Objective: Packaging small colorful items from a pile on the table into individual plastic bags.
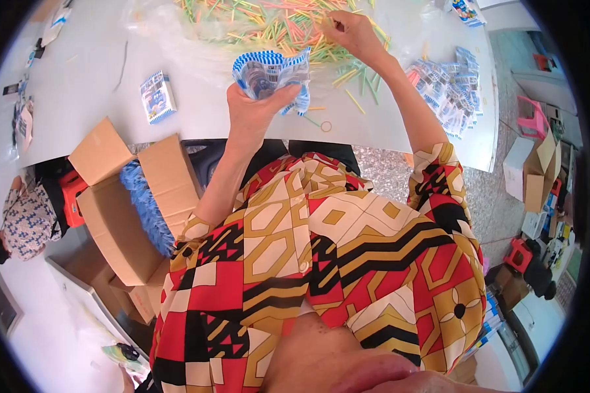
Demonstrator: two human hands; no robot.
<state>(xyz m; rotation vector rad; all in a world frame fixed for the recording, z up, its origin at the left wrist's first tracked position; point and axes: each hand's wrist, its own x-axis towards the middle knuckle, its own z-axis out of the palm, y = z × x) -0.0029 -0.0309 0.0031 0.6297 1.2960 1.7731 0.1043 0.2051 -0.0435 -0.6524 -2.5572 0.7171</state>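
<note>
A white table is stretching across the upper part of the frame. At lower left of it, a cardboard box is standing with its flaps open, and a fluffy blue thing is showing inside. A heap of thin sticks in pink, yellow, orange and green is spreading over the table at the top centre of the frame. At upper right, a pile of blue-and-white packets is lying near the table's edge. The right hand is reaching into the heap's right side, its fingers curling in; I cannot tell whether they are pinching any sticks. The left hand, in the upper centre, is gripping a blue-striped clear packet between thumb and fingers, just below the heap. A single packet is lying on the table left of that hand. A small ring is resting near the table's lower edge.
</note>
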